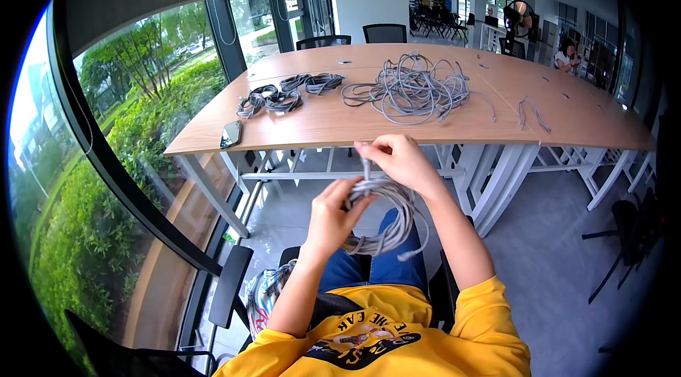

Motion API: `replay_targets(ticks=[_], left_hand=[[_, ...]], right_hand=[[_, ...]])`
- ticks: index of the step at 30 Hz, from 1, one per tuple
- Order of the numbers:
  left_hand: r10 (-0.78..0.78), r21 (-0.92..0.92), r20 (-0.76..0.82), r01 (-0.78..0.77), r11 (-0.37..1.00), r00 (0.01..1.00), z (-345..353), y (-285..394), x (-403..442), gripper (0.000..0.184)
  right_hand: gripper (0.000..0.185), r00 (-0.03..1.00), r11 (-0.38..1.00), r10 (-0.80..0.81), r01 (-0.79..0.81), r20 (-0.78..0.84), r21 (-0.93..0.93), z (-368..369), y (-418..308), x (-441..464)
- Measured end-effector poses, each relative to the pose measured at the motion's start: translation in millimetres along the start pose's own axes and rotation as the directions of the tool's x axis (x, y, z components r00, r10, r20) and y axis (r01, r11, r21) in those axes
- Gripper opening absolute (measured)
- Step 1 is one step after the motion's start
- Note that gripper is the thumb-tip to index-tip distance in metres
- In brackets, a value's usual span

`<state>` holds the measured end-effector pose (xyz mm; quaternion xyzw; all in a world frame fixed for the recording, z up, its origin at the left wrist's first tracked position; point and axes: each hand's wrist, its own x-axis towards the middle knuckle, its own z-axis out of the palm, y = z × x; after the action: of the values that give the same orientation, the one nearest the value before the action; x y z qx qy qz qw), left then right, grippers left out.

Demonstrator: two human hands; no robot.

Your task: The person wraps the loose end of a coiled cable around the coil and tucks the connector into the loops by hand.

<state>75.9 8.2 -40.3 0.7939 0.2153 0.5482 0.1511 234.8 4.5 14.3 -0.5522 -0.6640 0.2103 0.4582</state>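
A grey cable is wound into a coil point(386, 235) over my lap, with one loose end hanging at its lower right. My left hand point(332, 214) is closed round the coil's upper left side. Above the coil, my right hand point(397, 158) pinches a length of the same cable, which runs up from the coil's top. On the table point(298, 129) in front lie a large loose tangle of grey cables point(418, 90) and several dark coiled cables point(284, 99) to its left.
A phone point(230, 134) lies at the table's near left corner. Short cable pieces point(533, 114) are on the right part. Chairs point(385, 33) stand behind the table, a fan point(520, 19) and a seated person point(565, 58) farther back. Windows line the left.
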Motion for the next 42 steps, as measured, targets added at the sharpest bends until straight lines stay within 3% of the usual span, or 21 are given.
replay_targets(ticks=[3, 5, 6, 10, 11, 13, 15, 16, 21, 22, 23, 24, 25, 27, 29, 31, 33, 34, 37, 41, 42], left_hand=[[-0.319, -0.110, -0.164, 0.304, 0.946, 0.933, -0.9, -7.7, 1.7, 0.028], [-0.464, -0.215, -0.200, 0.424, 0.880, 0.863, -6.3, -4.2, 4.5, 0.027], [-0.532, -0.282, -0.205, 0.471, 0.836, 0.822, -6.7, -5.8, 4.0, 0.026], [-0.522, -0.348, -0.231, 0.431, 0.832, 0.821, -5.5, -13.8, 2.1, 0.030], [-0.522, -0.348, -0.231, 0.431, 0.833, 0.821, -7.9, -13.1, 2.6, 0.030], [-0.607, -0.527, -0.006, 0.513, 0.677, 0.795, -16.5, -9.1, 4.5, 0.041], [-0.484, -0.602, 0.271, 0.538, 0.589, 0.832, -33.3, -9.4, 8.7, 0.048], [-0.437, -0.666, 0.426, 0.601, 0.441, 0.792, -37.9, -18.1, 6.0, 0.048], [-0.431, -0.718, 0.456, 0.608, 0.339, 0.779, -38.2, -17.4, 0.7, 0.042], [-0.413, -0.751, 0.454, 0.588, 0.300, 0.790, -39.4, -17.9, -0.8, 0.039], [-0.470, -0.747, 0.334, 0.534, 0.397, 0.817, -38.9, -17.4, -1.8, 0.038], [-0.465, -0.799, 0.281, 0.473, 0.371, 0.840, -39.9, -21.7, -1.8, 0.040], [-0.459, -0.845, 0.225, 0.407, 0.347, 0.859, -41.6, -25.8, 0.3, 0.042], [-0.416, -0.899, 0.170, 0.314, 0.306, 0.893, -44.1, -28.8, 1.5, 0.049], [-0.412, -0.926, 0.170, 0.288, 0.243, 0.895, -43.8, -27.8, 2.2, 0.052], [-0.378, -0.936, 0.192, 0.284, 0.206, 0.906, -41.3, -33.1, -1.9, 0.053], [-0.358, -0.938, 0.222, 0.299, 0.174, 0.907, -38.1, -37.4, -5.5, 0.056], [-0.303, -0.917, 0.272, 0.341, 0.204, 0.913, -37.7, -37.1, -5.6, 0.057], [-0.236, -0.886, 0.343, 0.397, 0.239, 0.909, -34.0, -35.5, -5.7, 0.059], [-0.262, -0.927, 0.298, 0.344, 0.151, 0.918, -28.2, -40.1, -8.3, 0.056], [-0.188, -0.932, 0.325, 0.348, 0.102, 0.927, -29.0, -45.8, -8.8, 0.056]], right_hand=[[0.053, 0.997, 0.998, 0.066, -0.065, 0.027, -0.018, -3.8, 14.2, -0.7], [0.051, 0.991, 0.933, -0.092, 0.051, 0.101, 0.355, 0.2, 14.7, -13.6], [0.060, 0.979, 0.942, -0.043, -0.027, 0.200, 0.334, 0.6, 15.7, -19.3], [0.054, 0.980, 0.976, -0.199, 0.198, 0.004, 0.091, 17.3, 19.2, -24.3], [0.054, 0.980, 0.976, -0.199, 0.198, 0.004, 0.092, 15.3, 16.9, -24.3], [0.044, 0.995, 0.988, 0.002, -0.018, 0.101, 0.156, 8.8, 5.3, -24.8], [0.041, 0.991, 0.986, -0.095, 0.081, 0.089, 0.146, 8.2, 7.3, -25.9], [0.038, 0.978, 0.974, -0.194, 0.182, 0.077, 0.136, 8.2, 7.8, -26.3], [0.044, 0.937, 0.950, -0.308, 0.311, 0.162, 0.004, 9.3, -8.4, -39.8], [0.046, 0.919, 0.918, -0.391, 0.387, -0.041, -0.085, 10.1, -10.8, -44.9], [0.048, 0.850, 0.879, -0.474, 0.439, -0.232, -0.187, 10.4, -11.6, -47.1], [0.054, 0.832, 0.875, -0.483, 0.474, -0.273, -0.103, 4.0, -7.4, -48.7], [0.042, 0.859, 0.907, -0.410, 0.421, -0.307, -0.033, -2.0, -3.3, -51.2], [0.032, 0.977, 0.949, 0.054, 0.014, -0.208, 0.314, -10.3, -4.2, -56.5], [0.042, 0.960, 0.957, -0.182, 0.222, -0.211, 0.186, 1.9, 16.5, -46.7], [0.048, 0.981, 0.966, -0.134, 0.160, -0.138, 0.205, 3.2, 6.2, -46.6], [0.052, 0.942, 0.783, -0.095, -0.129, 0.323, 0.608, 2.6, 8.0, -39.5], [0.053, 0.938, 0.680, -0.121, -0.159, 0.324, 0.716, 7.7, 1.3, -39.8], [0.052, 0.908, 0.688, -0.163, -0.175, 0.385, 0.705, 2.4, -5.2, -44.3], [0.054, 0.886, 0.760, -0.248, -0.073, 0.392, 0.646, -3.4, -19.2, -51.3], [0.050, 0.895, 0.754, -0.230, -0.084, 0.382, 0.652, -2.3, -20.3, -51.8]])
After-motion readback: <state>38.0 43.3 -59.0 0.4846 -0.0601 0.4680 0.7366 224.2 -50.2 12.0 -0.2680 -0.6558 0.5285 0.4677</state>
